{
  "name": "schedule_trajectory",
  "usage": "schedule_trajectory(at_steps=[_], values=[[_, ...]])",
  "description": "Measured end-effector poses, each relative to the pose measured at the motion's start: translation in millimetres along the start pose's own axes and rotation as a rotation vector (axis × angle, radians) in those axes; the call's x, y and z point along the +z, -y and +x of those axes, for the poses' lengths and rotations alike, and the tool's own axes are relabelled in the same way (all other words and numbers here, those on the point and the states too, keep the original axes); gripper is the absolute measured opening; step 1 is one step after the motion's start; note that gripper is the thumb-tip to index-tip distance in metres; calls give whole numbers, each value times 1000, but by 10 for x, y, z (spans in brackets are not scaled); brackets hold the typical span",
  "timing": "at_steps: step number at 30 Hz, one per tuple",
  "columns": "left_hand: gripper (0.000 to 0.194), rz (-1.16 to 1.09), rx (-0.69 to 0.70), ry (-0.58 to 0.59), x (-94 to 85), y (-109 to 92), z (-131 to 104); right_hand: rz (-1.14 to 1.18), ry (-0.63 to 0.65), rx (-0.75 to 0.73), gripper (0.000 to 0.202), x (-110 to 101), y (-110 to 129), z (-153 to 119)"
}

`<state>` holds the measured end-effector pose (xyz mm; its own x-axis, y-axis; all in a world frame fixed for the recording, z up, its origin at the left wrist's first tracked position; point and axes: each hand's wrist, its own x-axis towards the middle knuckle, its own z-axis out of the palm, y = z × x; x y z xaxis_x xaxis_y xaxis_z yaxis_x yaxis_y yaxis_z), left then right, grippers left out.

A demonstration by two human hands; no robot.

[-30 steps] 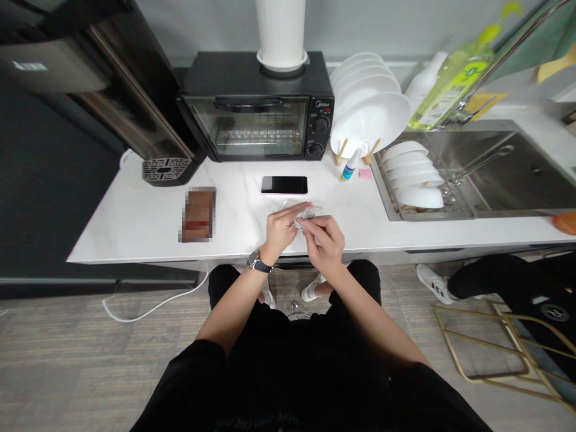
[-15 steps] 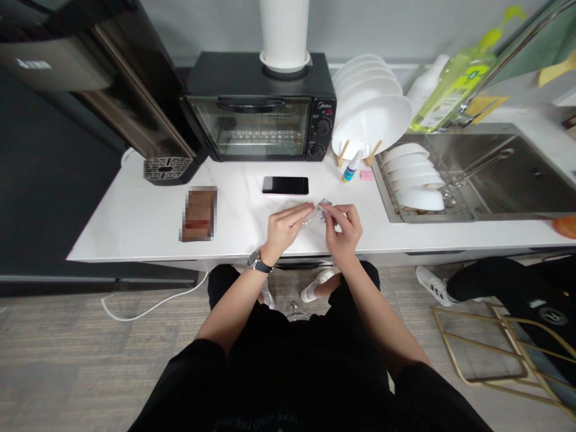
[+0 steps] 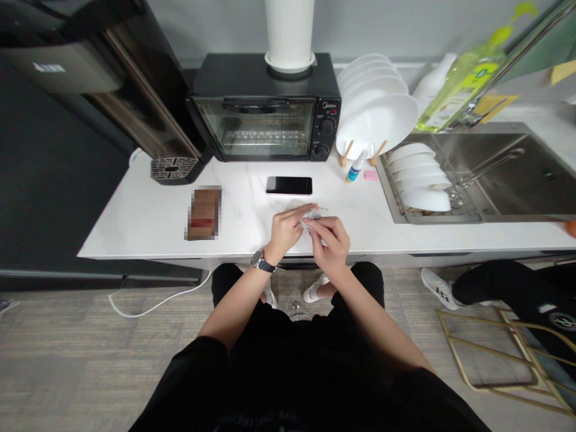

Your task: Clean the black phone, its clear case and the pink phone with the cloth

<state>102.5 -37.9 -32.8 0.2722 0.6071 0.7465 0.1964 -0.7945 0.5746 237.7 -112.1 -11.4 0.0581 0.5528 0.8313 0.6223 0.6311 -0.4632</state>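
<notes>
Hands (image 3: 310, 231) on wrapper (image 3: 310, 211), phone (image 3: 288, 185) behind

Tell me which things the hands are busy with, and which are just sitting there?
Busy with: left hand, right hand, both holding the crinkly clear wrapper.

Just sitting: phone, toaster oven, plates, small bottle, bowls.

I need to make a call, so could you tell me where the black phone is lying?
In the head view the black phone lies flat mid-counter, just in front of the toaster oven and just beyond both hands.
</notes>
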Motion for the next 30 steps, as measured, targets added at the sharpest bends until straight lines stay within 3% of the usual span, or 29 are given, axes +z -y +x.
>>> schedule_trajectory(at_steps=[4,11,17,23,30], values=[[34,-5,38,-10,3,3,6,40,18,-41,47,-54,-106,24],[32,33,50,21,-1,-12,16,-77,-45,131,27,-204,-351,148],[31,17,32,9,11,16,5,-89,-52,137,27,-125,-211,90],[39,2,3,21,-4,12,-18,33,36,73,33,-26,25,-9],[38,12,30,27,-8,-9,-10,-8,31,16,35,-94,-64,39]])
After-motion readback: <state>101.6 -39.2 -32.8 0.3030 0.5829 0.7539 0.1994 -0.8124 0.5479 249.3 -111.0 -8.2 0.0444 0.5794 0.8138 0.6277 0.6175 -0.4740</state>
